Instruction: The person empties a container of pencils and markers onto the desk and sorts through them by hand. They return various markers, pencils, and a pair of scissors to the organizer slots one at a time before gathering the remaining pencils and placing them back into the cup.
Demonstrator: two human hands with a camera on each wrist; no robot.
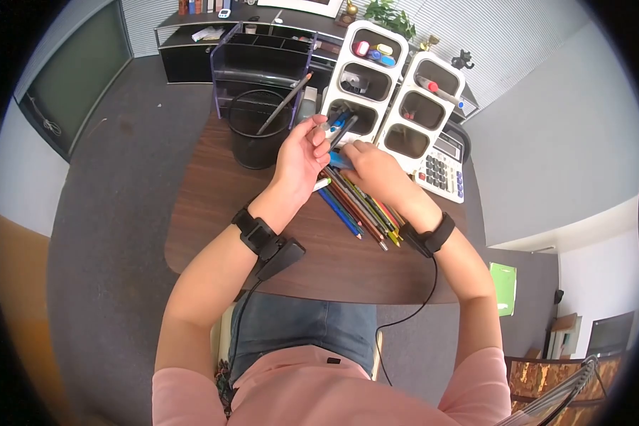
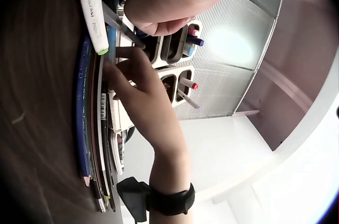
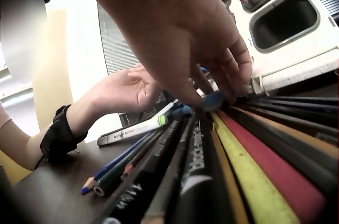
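My left hand is palm up with its fingers bent, fingertips right at several dark and blue pens by the lowest compartment of the left organizer. I cannot tell whether it grips one of them. My right hand pinches a blue pen between thumb and fingers, low over the pile. Under both hands spreads a pile of colored pencils, with blue, black, red and yellow barrels. A white marker with a green end lies on the pile's left side, below my left hand.
A black mesh pen cup holding one pencil stands left of the organizer. The right organizer has a red marker in its top compartment. Beside it lies a calculator. Behind the cup rises a dark tray rack.
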